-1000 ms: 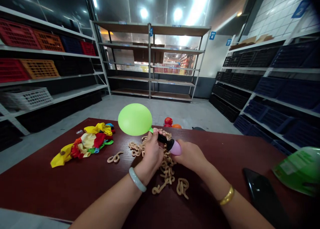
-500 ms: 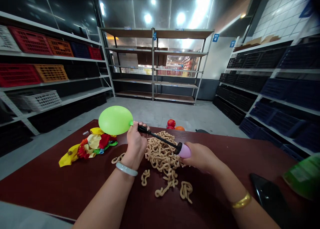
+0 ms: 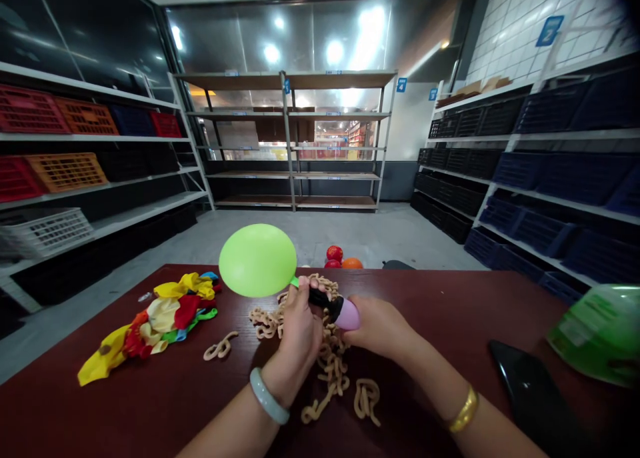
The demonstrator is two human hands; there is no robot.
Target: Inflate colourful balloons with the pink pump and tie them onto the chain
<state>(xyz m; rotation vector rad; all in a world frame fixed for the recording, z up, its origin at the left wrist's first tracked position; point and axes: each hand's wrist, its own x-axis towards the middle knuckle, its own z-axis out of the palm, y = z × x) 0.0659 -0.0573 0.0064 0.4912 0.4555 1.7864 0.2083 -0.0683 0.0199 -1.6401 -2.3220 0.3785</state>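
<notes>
A light green balloon (image 3: 258,261), inflated and rounded, sits at the left end of a black and purple balloon pump (image 3: 349,315). My left hand (image 3: 301,321) is closed around the pump's black end, with thumb and fingers at the balloon's neck. My right hand (image 3: 377,328) grips the purple end, close to my left hand. Beneath both hands lies a pile of tan, twisted rope-like pieces (image 3: 333,365), partly hidden by them. One such loose piece (image 3: 221,346) lies apart to the left.
Flat balloons (image 3: 165,315) in several colours lie on the dark red table (image 3: 165,405) at left. A black phone (image 3: 527,385) and a green package (image 3: 597,331) are at right. Red and orange round things (image 3: 343,257) show past the far edge. Shelves with crates (image 3: 67,170) surround the room.
My hands have come closer together, and the pump's long black shaft no longer shows between them. The green balloon looks larger and has shifted right. The camera view has turned somewhat.
</notes>
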